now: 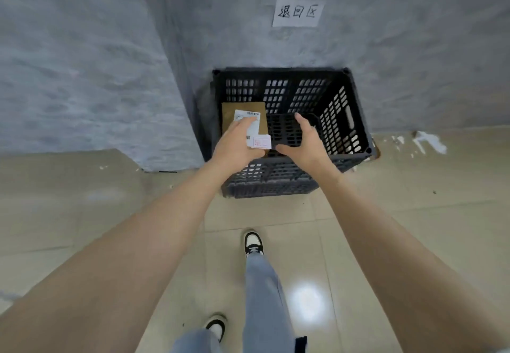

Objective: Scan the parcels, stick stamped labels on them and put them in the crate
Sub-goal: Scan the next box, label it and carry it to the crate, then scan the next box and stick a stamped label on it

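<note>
parcel (239, 107), flat brown, gripped by left hand (236, 144) in black slotted crate (346, 120), right hand (305, 145) splayed

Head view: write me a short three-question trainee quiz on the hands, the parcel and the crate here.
1. True or false: the right hand grips the brown cardboard parcel.
2. Which hand touches the parcel? A: left hand. B: right hand. C: both.
3. Fill in: the black perforated plastic crate stands against the grey ___.
Key: 1 false; 2 A; 3 wall.
</note>
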`<action>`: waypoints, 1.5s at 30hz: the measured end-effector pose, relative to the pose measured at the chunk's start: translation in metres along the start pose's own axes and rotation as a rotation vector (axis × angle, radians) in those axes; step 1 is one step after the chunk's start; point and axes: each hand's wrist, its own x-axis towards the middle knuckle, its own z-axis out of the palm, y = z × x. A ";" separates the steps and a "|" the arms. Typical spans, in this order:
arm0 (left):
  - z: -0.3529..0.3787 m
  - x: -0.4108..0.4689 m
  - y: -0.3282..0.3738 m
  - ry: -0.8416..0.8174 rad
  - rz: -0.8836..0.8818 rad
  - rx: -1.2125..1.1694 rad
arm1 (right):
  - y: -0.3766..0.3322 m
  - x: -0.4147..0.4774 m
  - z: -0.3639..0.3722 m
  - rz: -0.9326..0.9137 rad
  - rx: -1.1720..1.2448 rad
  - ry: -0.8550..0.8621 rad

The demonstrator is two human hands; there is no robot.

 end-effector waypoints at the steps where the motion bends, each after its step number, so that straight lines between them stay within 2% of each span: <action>1: -0.001 0.001 0.000 0.010 -0.007 0.007 | -0.002 0.001 -0.001 0.007 -0.001 0.000; 3: -0.013 -0.047 0.012 -0.017 0.100 0.036 | -0.010 -0.062 -0.008 0.000 0.008 0.095; 11: -0.033 -0.156 0.048 -0.112 0.294 0.100 | -0.017 -0.199 -0.018 0.063 0.089 0.292; 20: -0.010 -0.257 0.096 -0.263 0.506 0.198 | 0.008 -0.349 -0.040 0.188 0.166 0.515; 28: 0.059 -0.372 0.141 -0.465 0.759 0.255 | 0.068 -0.516 -0.035 0.378 0.216 0.741; 39: 0.175 -0.601 0.159 -0.852 1.045 0.300 | 0.141 -0.814 0.033 0.761 0.305 1.100; 45: 0.237 -0.694 0.189 -0.997 1.169 0.309 | 0.185 -0.919 0.037 0.902 0.322 1.243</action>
